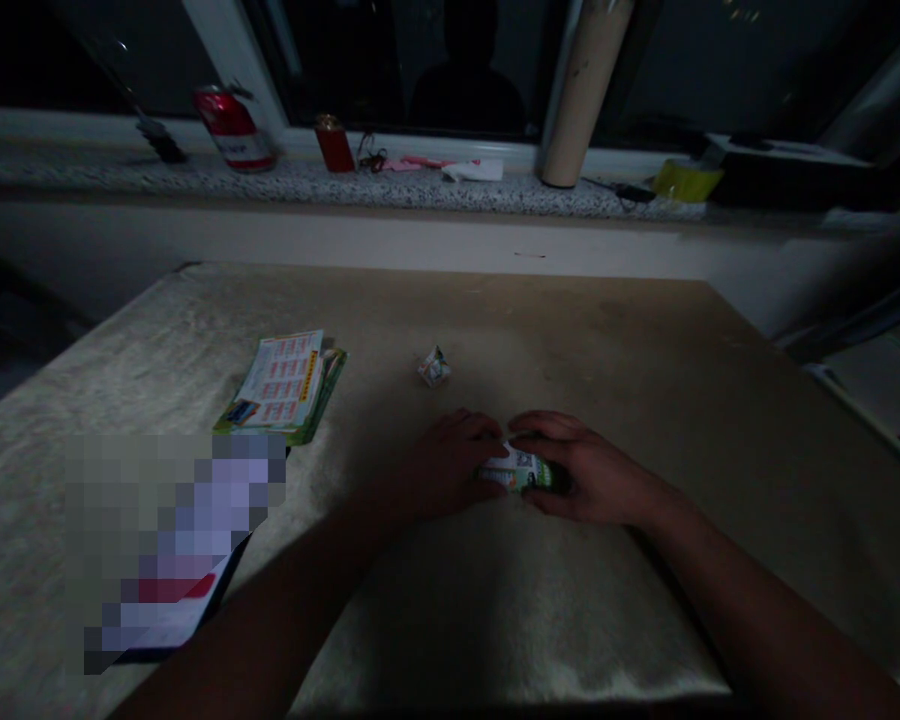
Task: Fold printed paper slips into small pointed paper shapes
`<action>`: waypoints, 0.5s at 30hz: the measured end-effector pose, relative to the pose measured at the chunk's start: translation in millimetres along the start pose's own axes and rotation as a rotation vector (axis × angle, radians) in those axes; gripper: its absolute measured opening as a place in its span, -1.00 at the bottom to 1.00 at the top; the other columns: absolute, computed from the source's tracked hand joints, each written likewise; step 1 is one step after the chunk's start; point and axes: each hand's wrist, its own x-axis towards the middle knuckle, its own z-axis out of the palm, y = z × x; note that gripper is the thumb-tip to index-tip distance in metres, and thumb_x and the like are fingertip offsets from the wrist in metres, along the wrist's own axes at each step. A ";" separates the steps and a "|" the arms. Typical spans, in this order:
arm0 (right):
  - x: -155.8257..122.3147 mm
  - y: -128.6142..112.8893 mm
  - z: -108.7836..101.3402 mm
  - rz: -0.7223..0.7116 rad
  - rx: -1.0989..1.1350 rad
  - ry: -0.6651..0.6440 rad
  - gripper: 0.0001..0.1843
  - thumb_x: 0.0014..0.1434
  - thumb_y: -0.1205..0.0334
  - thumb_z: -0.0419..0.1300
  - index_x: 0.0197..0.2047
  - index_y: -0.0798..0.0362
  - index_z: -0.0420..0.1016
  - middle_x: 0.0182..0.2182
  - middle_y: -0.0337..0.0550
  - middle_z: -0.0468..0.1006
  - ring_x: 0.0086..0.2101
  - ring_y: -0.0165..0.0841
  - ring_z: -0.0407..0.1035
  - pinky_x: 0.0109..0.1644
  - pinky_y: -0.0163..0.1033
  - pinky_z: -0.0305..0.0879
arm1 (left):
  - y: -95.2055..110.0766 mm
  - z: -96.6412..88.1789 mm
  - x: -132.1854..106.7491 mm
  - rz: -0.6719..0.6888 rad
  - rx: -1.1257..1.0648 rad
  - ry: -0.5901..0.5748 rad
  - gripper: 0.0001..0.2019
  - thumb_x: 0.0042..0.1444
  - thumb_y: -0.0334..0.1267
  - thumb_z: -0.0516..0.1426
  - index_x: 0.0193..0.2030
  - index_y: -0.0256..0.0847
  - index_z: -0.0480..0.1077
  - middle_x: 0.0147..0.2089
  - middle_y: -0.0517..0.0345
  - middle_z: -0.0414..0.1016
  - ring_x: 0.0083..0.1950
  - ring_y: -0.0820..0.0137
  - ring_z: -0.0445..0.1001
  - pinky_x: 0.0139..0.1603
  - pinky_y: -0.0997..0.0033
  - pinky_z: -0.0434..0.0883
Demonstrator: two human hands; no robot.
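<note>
Both hands are at a small green-and-white printed paper [523, 466] with a QR code, low over the table. My left hand [457, 460] has its fingers curled at the paper's left end. At the right end, my right hand [589, 465] grips it between thumb and fingers. Parts of the paper are hidden under the fingers, so I cannot tell how it is folded. Beyond my left hand lies a small crumpled or folded paper piece [433, 367]. Farther left is a stack of printed calendar cards [281, 385] with green edges.
A tablet or phone with a lit, blurred screen [187, 580] lies beside my left forearm on the cloth-covered table [570, 330]. On the speckled windowsill [292, 187] stand a red can [232, 130], a red cylinder [334, 145], a cardboard tube [581, 100] and yellow tape [686, 182].
</note>
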 end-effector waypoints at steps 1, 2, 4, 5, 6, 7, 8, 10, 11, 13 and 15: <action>0.1 -0.2 -0.1 -0.002 -0.002 0.000 -0.42 0.05 0.16 0.36 0.16 -0.01 0.48 0.16 0.02 0.46 0.19 -0.09 0.31 0.29 0.04 0.23 | -0.1 0.1 0.2 -0.002 0.006 -0.001 -0.64 0.19 -0.04 0.24 0.07 -0.12 0.47 0.13 0.02 0.41 0.16 0.18 0.33 0.20 0.16 0.28; 0.1 -0.4 -0.2 -0.004 -0.005 0.000 -0.42 0.05 0.16 0.37 0.16 0.01 0.48 0.15 0.03 0.46 0.18 -0.09 0.32 0.29 0.02 0.23 | -0.1 0.1 0.3 -0.005 0.012 -0.002 -0.62 0.16 -0.04 0.26 0.07 -0.13 0.47 0.13 0.02 0.41 0.16 0.17 0.33 0.20 0.16 0.28; 0.3 -0.5 -0.2 -0.011 -0.009 0.004 -0.40 0.04 0.15 0.37 0.16 0.04 0.48 0.14 0.05 0.47 0.17 -0.10 0.32 0.29 0.01 0.24 | 0.2 0.3 0.5 -0.010 0.022 -0.003 -0.56 0.09 -0.03 0.32 0.06 -0.15 0.47 0.12 0.00 0.42 0.16 0.15 0.34 0.19 0.15 0.29; 0.5 -0.4 -0.1 -0.015 -0.009 0.007 -0.40 0.04 0.16 0.37 0.16 0.04 0.48 0.14 0.05 0.48 0.17 -0.10 0.33 0.29 0.01 0.24 | 0.2 0.6 0.5 -0.011 0.025 0.001 -0.54 0.06 -0.02 0.34 0.07 -0.16 0.47 0.12 0.00 0.42 0.16 0.15 0.34 0.19 0.16 0.30; 0.7 -0.2 0.0 -0.017 -0.010 0.012 -0.42 0.04 0.17 0.37 0.16 0.04 0.49 0.13 0.04 0.48 0.16 -0.10 0.33 0.28 0.01 0.24 | 0.2 0.9 0.4 -0.010 0.026 0.007 -0.53 0.06 -0.02 0.34 0.07 -0.17 0.47 0.12 0.00 0.42 0.15 0.15 0.34 0.19 0.16 0.30; 1.0 0.2 0.1 -0.019 -0.008 0.018 -0.45 0.06 0.19 0.35 0.15 0.03 0.49 0.12 0.03 0.49 0.16 -0.11 0.34 0.28 0.01 0.25 | 0.1 1.3 0.2 -0.007 0.028 0.015 -0.54 0.07 -0.02 0.33 0.07 -0.17 0.47 0.11 0.01 0.43 0.15 0.16 0.34 0.18 0.17 0.30; 1.4 0.6 0.2 -0.021 -0.006 0.025 -0.48 0.08 0.21 0.33 0.13 0.02 0.50 0.10 0.02 0.51 0.14 -0.13 0.35 0.27 0.00 0.26 | -0.1 1.8 0.0 -0.003 0.031 0.022 -0.56 0.10 -0.03 0.32 0.07 -0.16 0.46 0.11 0.02 0.43 0.15 0.17 0.34 0.18 0.17 0.29; 2.0 1.4 0.4 -0.022 0.002 0.034 -0.54 0.11 0.25 0.30 0.11 0.02 0.51 0.08 0.00 0.52 0.12 -0.15 0.38 0.25 -0.02 0.29 | -0.8 2.9 -0.6 0.005 0.037 0.032 -0.60 0.14 -0.03 0.28 0.06 -0.16 0.47 0.09 0.04 0.44 0.14 0.19 0.35 0.19 0.17 0.28; 2.3 1.7 0.5 -0.023 0.006 0.038 -0.55 0.12 0.26 0.29 0.11 0.02 0.52 0.07 0.00 0.53 0.10 -0.16 0.39 0.23 -0.03 0.30 | -1.2 3.4 -0.8 0.008 0.040 0.033 -0.62 0.16 -0.04 0.27 0.05 -0.16 0.47 0.08 0.05 0.44 0.14 0.20 0.35 0.19 0.17 0.27; 2.5 2.2 0.7 -0.025 0.009 0.042 -0.56 0.12 0.23 0.31 0.10 0.01 0.52 0.07 0.00 0.53 0.09 -0.16 0.40 0.22 -0.03 0.32 | -1.9 4.1 -1.2 0.015 0.040 0.032 -0.64 0.17 -0.06 0.27 0.05 -0.15 0.47 0.08 0.07 0.45 0.13 0.22 0.36 0.20 0.18 0.26; 2.4 2.3 0.9 -0.024 0.010 0.046 -0.54 0.11 0.18 0.34 0.10 -0.01 0.52 0.07 -0.01 0.53 0.09 -0.15 0.40 0.22 -0.01 0.32 | -2.4 4.4 -1.4 0.019 0.044 0.032 -0.66 0.17 -0.10 0.27 0.05 -0.15 0.47 0.08 0.07 0.46 0.12 0.23 0.37 0.20 0.19 0.26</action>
